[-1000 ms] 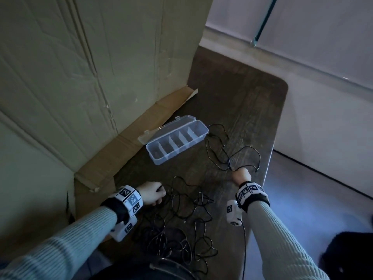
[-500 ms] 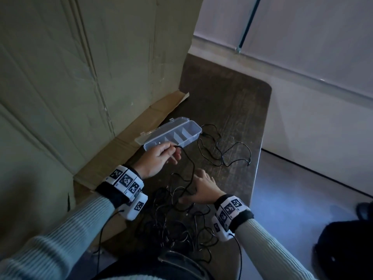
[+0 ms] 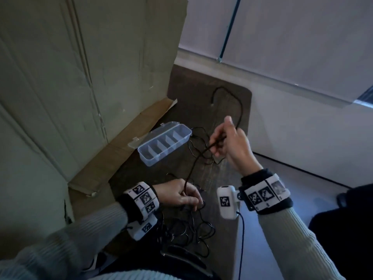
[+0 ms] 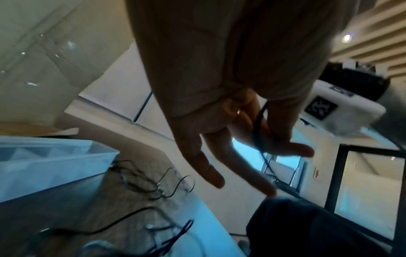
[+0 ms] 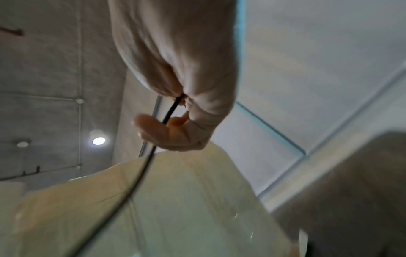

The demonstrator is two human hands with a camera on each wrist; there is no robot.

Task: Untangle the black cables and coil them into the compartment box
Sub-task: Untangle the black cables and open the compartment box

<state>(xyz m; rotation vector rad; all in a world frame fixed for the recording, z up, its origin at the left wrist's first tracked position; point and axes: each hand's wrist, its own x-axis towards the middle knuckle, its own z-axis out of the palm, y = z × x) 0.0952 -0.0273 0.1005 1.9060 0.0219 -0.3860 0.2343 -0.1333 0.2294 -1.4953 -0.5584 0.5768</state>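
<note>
One black cable (image 3: 193,168) runs from my left hand (image 3: 181,196) up to my right hand (image 3: 226,138). Past the right hand it loops over the table, and its free end hangs in the air. The right hand is raised above the table and pinches the cable (image 5: 151,153) in curled fingers (image 5: 175,121). Low over the tangle of black cables (image 3: 187,229), the left hand holds the cable (image 4: 258,128) between thumb and fingers (image 4: 241,139). The clear compartment box (image 3: 167,153) lies open on the table, with nothing in its compartments.
A tall cardboard sheet (image 3: 101,77) stands at the left, its flap (image 3: 121,150) lying on the dark wooden table (image 3: 201,87). More thin black cable (image 3: 201,146) lies right of the box (image 4: 54,165). The table's right edge drops to the floor beside a dark bag (image 3: 343,209).
My right hand left the tangle and rose with a cable. My left hand drew back from the box to the near tangle and holds the same cable.
</note>
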